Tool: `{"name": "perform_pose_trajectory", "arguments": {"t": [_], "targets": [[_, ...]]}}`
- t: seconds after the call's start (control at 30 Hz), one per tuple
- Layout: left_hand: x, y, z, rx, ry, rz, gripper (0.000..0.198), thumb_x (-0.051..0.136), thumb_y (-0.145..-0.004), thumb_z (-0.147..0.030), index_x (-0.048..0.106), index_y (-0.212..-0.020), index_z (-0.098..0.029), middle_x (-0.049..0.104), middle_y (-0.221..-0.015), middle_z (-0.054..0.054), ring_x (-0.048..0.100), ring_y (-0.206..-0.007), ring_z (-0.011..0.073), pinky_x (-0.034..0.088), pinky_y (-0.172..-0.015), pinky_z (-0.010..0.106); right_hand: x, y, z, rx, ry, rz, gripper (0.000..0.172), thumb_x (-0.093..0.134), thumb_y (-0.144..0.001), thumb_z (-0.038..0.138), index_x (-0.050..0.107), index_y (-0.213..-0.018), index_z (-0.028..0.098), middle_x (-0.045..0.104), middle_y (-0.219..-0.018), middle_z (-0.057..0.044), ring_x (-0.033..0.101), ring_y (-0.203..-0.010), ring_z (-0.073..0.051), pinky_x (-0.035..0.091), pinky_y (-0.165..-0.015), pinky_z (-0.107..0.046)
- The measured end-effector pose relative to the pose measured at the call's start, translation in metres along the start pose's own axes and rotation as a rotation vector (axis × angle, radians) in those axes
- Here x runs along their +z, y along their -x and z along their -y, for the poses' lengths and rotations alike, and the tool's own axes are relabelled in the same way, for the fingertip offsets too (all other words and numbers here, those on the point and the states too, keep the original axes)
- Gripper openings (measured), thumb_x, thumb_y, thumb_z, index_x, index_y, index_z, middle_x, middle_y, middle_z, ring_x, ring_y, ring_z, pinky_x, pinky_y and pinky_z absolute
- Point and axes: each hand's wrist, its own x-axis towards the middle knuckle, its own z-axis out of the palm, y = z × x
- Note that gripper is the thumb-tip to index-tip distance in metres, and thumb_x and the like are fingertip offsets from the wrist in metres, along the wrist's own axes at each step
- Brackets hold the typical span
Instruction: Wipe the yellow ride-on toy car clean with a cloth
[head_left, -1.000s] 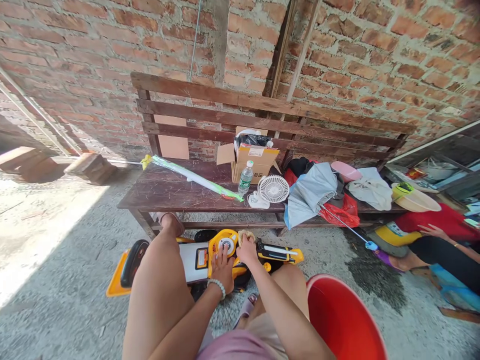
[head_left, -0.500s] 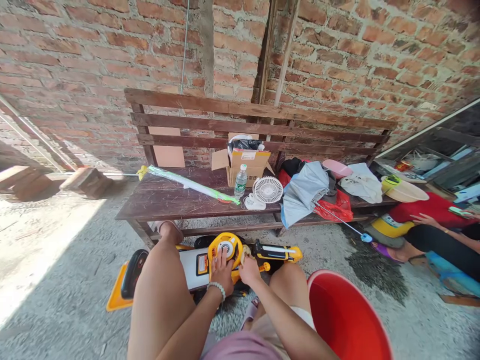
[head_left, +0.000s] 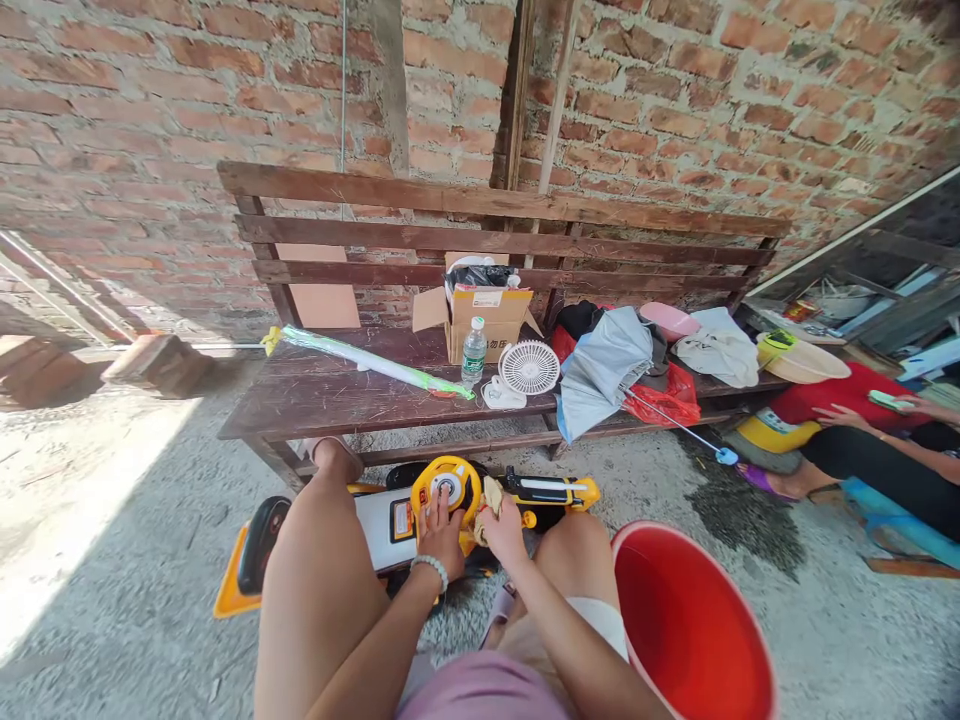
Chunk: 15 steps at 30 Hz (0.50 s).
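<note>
Between my legs stands a yellow, white and black ride-on toy vehicle [head_left: 373, 530] with a yellow steering wheel [head_left: 424, 480]. My left hand [head_left: 441, 537], a beaded bracelet at its wrist, lies with fingers stretched out over the wheel's hub and lower side. My right hand [head_left: 505, 532] is closed around a crumpled beige cloth [head_left: 491, 494] at the wheel's right rim. A black and yellow arm part [head_left: 551, 489] of the toy extends to the right of that hand. The toy's black seat [head_left: 262, 545] is at the left.
A red bucket [head_left: 694, 610] stands by my right leg. On the wooden bench [head_left: 315, 398] ahead are a bottle [head_left: 473, 352], a fan [head_left: 529, 368], a cardboard box [head_left: 487, 318] and an umbrella [head_left: 606, 365]. At the right sits another person [head_left: 862, 465] holding a phone.
My right hand has drawn slightly away from the wheel's rim, and more of the cloth shows. My left hand stays on the hub. The camera view has shifted a little.
</note>
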Motion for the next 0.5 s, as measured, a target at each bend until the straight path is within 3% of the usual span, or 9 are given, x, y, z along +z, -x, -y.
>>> {"name": "perform_pose_trajectory", "arguments": {"t": [0.1, 0.17, 0.33, 0.43, 0.5], "targets": [[0.003, -0.001, 0.001, 0.005, -0.009, -0.027, 0.073, 0.066, -0.084, -0.015, 0.06, -0.157, -0.021, 0.002, -0.188, 0.01, -0.003, -0.173, 0.0343, 0.003, -0.138, 0.06, -0.001, -0.009, 0.006, -0.165, 0.106, -0.085, 0.057, 0.055, -0.09, 0.027, 0.069, -0.144, 0.019, 0.065, -0.151, -0.016, 0.06, -0.143, -0.032, 0.046, -0.124, -0.049], [0.005, -0.001, 0.003, 0.013, -0.01, -0.045, 0.07, 0.066, -0.084, -0.014, 0.062, -0.154, -0.021, 0.004, -0.188, 0.01, -0.002, -0.174, 0.0341, 0.004, -0.138, 0.06, 0.006, -0.007, -0.001, -0.153, 0.228, -0.036, 0.063, 0.055, -0.089, 0.023, 0.064, -0.151, 0.018, 0.057, -0.16, -0.018, 0.053, -0.151, -0.034, 0.043, -0.127, -0.051], [0.007, -0.001, 0.004, 0.02, -0.014, -0.07, 0.068, 0.066, -0.083, -0.013, 0.065, -0.15, -0.022, 0.008, -0.188, 0.01, 0.001, -0.174, 0.0335, 0.004, -0.138, 0.059, 0.024, 0.002, -0.019, -0.012, 0.433, 0.159, 0.076, 0.056, -0.081, 0.012, 0.061, -0.156, 0.013, 0.055, -0.163, -0.021, 0.06, -0.144, -0.036, 0.044, -0.125, -0.049], [0.006, -0.001, 0.002, 0.011, -0.031, -0.076, 0.069, 0.066, -0.084, -0.014, 0.064, -0.152, -0.022, 0.007, -0.188, 0.011, 0.001, -0.174, 0.034, 0.004, -0.138, 0.058, 0.02, 0.003, -0.012, -0.001, 0.433, 0.196, 0.069, 0.058, -0.079, 0.01, 0.068, -0.148, 0.014, 0.059, -0.16, -0.02, 0.063, -0.139, -0.033, 0.048, -0.121, -0.043], [0.004, -0.001, 0.001, 0.002, -0.044, -0.068, 0.071, 0.065, -0.083, -0.011, 0.063, -0.153, -0.022, 0.006, -0.188, 0.012, 0.0, -0.174, 0.0339, 0.004, -0.138, 0.058, 0.014, 0.008, -0.006, 0.072, 0.388, 0.252, 0.057, 0.061, -0.076, 0.009, 0.077, -0.13, 0.017, 0.069, -0.147, -0.018, 0.069, -0.129, -0.031, 0.052, -0.114, -0.041]]}}
